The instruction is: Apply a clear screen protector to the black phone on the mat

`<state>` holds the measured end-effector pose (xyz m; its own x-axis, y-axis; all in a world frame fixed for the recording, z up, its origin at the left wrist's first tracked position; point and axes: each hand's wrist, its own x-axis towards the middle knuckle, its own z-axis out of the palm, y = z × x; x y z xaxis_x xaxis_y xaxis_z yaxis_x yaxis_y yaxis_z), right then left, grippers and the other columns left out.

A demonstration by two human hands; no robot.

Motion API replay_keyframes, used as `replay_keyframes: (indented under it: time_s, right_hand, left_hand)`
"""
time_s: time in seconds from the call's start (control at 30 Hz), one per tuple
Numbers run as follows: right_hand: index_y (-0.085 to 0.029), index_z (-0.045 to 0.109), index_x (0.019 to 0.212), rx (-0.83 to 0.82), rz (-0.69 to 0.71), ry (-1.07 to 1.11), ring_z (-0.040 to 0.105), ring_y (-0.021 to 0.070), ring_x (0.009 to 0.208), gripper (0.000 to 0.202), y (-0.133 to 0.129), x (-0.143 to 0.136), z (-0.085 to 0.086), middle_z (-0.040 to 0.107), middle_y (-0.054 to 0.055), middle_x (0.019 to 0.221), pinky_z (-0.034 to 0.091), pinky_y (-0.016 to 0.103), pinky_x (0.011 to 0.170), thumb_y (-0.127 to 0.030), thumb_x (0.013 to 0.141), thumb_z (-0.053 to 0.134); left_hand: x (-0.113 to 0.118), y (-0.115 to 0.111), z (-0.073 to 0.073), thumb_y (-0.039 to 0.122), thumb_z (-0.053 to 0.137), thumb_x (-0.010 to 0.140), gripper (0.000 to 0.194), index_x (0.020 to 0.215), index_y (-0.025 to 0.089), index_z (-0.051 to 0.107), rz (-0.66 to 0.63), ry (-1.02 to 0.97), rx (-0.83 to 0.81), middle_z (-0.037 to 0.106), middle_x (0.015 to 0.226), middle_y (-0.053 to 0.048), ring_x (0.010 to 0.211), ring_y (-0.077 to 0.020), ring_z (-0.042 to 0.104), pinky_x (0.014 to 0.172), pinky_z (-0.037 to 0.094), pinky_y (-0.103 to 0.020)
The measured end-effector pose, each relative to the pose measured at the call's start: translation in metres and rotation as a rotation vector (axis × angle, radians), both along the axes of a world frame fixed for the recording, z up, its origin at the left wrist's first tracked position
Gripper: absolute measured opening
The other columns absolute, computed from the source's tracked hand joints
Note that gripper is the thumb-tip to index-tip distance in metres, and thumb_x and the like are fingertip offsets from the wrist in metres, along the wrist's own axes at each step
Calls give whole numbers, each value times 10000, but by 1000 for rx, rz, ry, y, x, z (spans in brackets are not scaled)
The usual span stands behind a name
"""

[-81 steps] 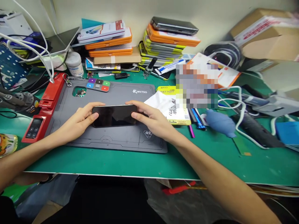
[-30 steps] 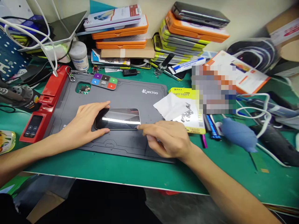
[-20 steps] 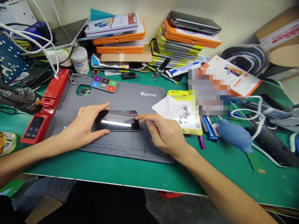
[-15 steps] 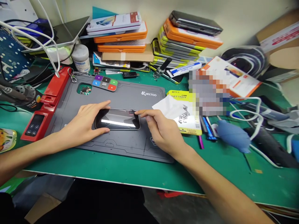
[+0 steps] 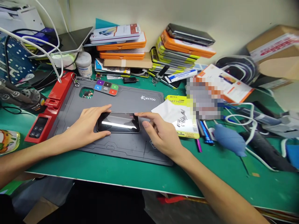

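Observation:
A dark smartphone (image 5: 118, 123) lies screen up on a grey work mat (image 5: 130, 146), a bright strip of light reflected across its glass. My left hand (image 5: 87, 123) holds its left end, with fingers along the far edge and the thumb at the near edge. At the phone's far right corner, the index fingertip of my right hand (image 5: 161, 130) touches the edge. The right thumb is spread apart from that finger, just off the phone's right end. Other fingers of the right hand are curled beneath and partly hidden.
A red tool with a small display (image 5: 44, 118) stands left of the mat. Right lie a yellow battery box (image 5: 187, 130) with white paper (image 5: 164, 111), screwdrivers (image 5: 205, 132) and a blue air blower (image 5: 230, 140). Stacked orange boxes (image 5: 121, 46) line the wall, beside a white jar (image 5: 84, 63).
The whole view has shifted slightly, so everything sits a bit lower. My right thumb has drawn a little away from the index finger. The left hand's hold on the phone looks the same.

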<state>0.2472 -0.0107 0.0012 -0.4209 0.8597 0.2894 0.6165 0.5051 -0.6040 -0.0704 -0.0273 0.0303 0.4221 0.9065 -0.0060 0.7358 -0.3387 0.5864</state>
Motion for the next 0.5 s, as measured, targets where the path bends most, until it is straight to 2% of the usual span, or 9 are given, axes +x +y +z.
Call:
replay_keyframes:
  time_s: [0.03, 0.1, 0.17, 0.2, 0.33, 0.5]
  right_hand:
    - [-223, 656, 1392, 17, 17, -19, 621, 178, 525, 322, 0, 0, 0, 754, -23, 715, 500, 337, 563, -390, 1158, 511]
    - [-223, 648, 1382, 55, 67, -49, 667, 169, 575, 295, 0, -1, 1, 865, 50, 993, 527, 339, 580, -360, 1143, 541]
    - [-229, 636, 1371, 79, 128, -66, 744, 173, 680, 268, 1, 0, 3, 843, 111, 1334, 585, 346, 634, -325, 1131, 563]
    - [-234, 631, 1370, 83, 158, -75, 780, 182, 746, 262, 2, 0, 4, 808, 119, 1426, 615, 352, 672, -309, 1127, 569]
    - [-248, 627, 1366, 103, 259, -99, 852, 234, 989, 266, 4, 4, 7, 785, 113, 1469, 686, 390, 810, -296, 1105, 604]
    - [-246, 611, 1426, 111, 342, -145, 838, 276, 1182, 331, 2, 5, 9, 777, 114, 1481, 704, 426, 879, -345, 1111, 602]
  left_hand:
    - [0, 0, -1, 507, 763, 985, 860, 1708, 253, 372, -1, -1, 0, 629, 1628, -111, 1504, -357, 548, 1290, 373, -535]
    - [0, 0, -2, 508, 765, 984, 863, 1710, 258, 371, 1, -2, 2, 633, 1623, -107, 1501, -357, 551, 1290, 372, -536]
    - [0, -1, -2, 503, 763, 986, 857, 1709, 259, 373, 4, -3, 3, 636, 1618, -107, 1495, -355, 555, 1285, 378, -533]
    - [0, -1, -2, 500, 761, 988, 852, 1708, 257, 375, 4, -4, 4, 637, 1617, -107, 1491, -354, 558, 1281, 381, -532]
    - [1, -1, 0, 505, 752, 997, 843, 1707, 255, 375, 2, 2, 7, 635, 1619, -110, 1496, -354, 554, 1283, 381, -535]
    - [1, -1, 1, 519, 740, 996, 844, 1712, 269, 368, 3, 9, 2, 631, 1624, -120, 1504, -370, 552, 1275, 392, -558]
